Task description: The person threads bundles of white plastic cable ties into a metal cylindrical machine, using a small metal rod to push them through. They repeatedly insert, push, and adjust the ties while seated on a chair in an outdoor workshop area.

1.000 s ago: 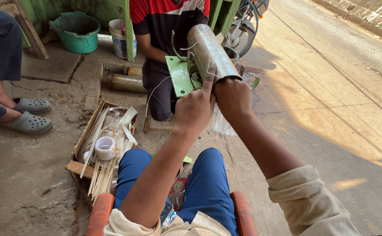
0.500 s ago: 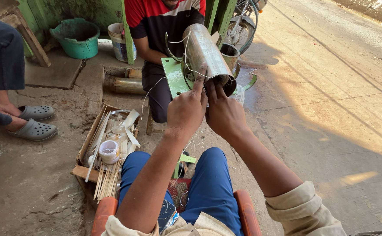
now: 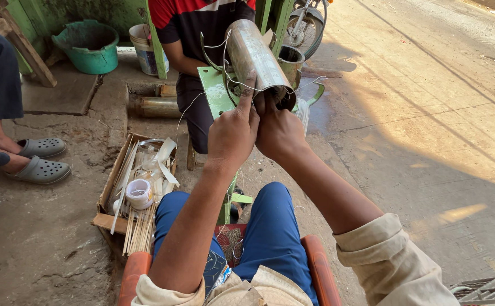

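Cylinders: one metal cylinder (image 3: 257, 56); long axis runs away from the person, upper-left to lower-right.
Left hand (image 3: 233, 133): fingers curled, forefinger pressed on cylinder.
Right hand (image 3: 278, 130): fingers closed at its near rim.

Roadside workshop, open-air. Bare cracked concrete floor (image 3: 43, 249) w/ paved street (image 3: 429, 85) alongside, green painted frame (image 3: 156, 51), plastic buckets (image 3: 89, 45), cardboard box (image 3: 114, 181) of thin sticks & tape rolls, metal cylinders (image 3: 159, 106) lying about, motorbike wheel (image 3: 304, 22) behind.

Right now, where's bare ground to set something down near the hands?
Free: the concrete right of the right hand and blue-trousered knee, out to the sunlit road; also the dirt between the cardboard box and the grey clogs. Crowded: around the metal cylinder under the left hand, with wires, green frame and a seated person.
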